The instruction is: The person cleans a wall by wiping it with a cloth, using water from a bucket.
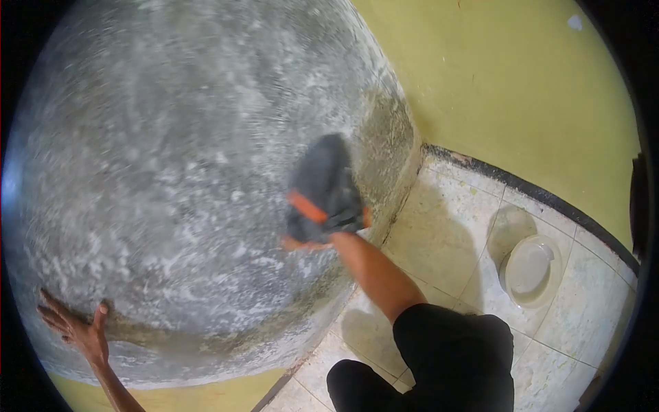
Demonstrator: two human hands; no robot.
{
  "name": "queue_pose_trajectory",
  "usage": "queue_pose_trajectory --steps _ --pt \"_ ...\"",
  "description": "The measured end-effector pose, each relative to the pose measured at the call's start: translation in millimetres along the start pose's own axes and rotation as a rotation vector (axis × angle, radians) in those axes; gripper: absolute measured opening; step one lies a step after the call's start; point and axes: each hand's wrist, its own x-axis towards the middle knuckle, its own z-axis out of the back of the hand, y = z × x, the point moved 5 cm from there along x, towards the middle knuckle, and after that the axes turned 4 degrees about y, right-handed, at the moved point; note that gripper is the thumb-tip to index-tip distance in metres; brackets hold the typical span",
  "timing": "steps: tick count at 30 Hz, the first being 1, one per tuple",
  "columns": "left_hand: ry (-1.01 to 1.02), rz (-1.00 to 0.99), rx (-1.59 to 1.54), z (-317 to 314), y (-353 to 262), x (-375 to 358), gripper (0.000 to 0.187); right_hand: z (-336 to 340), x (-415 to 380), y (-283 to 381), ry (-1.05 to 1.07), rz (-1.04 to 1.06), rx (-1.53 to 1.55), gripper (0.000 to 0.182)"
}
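Observation:
My right hand point(305, 243) is wrapped in or closed around a dark grey cloth point(328, 168) with orange trim; most of the fingers are hidden and motion blurs them. The cloth lies against a mottled grey and white wall surface point(199, 165). At the lower left, my left hand point(77, 328) rests on the same wall with fingers spread, holding nothing. Damp-looking brownish patches show along the wall's lower and right edges.
A white plastic tub point(530, 271) stands on the light tiled floor point(439, 226) to the right. Beyond it runs a yellow-green wall point(508, 82) with a dark skirting point(535, 197). My bent knee point(357, 388) is below.

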Motion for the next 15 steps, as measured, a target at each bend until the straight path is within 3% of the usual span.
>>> queue_pose_trajectory --steps 2,4,7,10,12,13,14,15 --pt "-0.051 -0.03 0.036 -1 -3 3 0.127 92 11 6 -0.25 -0.055 -0.19 0.054" --pt "0.027 -0.019 0.096 -3 7 6 0.135 139 17 54 -0.381 -0.077 -0.265 0.055" --pt "0.119 -0.108 0.141 4 2 12 0.144 104 29 125 -0.26 0.023 -0.081 0.056" --pt "0.091 -0.19 0.214 1 3 15 0.146 -66 36 164 0.348 0.233 0.5 0.057" --pt "0.075 -0.22 0.232 -7 17 17 0.148 -186 22 205 1.019 0.295 1.059 0.058" --pt "0.068 -0.23 0.26 -14 31 19 0.148 -213 13 225 1.498 0.243 1.309 0.059" --pt "0.064 -0.229 0.291 -19 44 20 0.148 -234 10 242 1.788 0.174 1.353 0.059" --pt "0.048 -0.255 0.287 -20 45 18 0.151 -243 15 257 1.637 0.162 1.344 0.057"
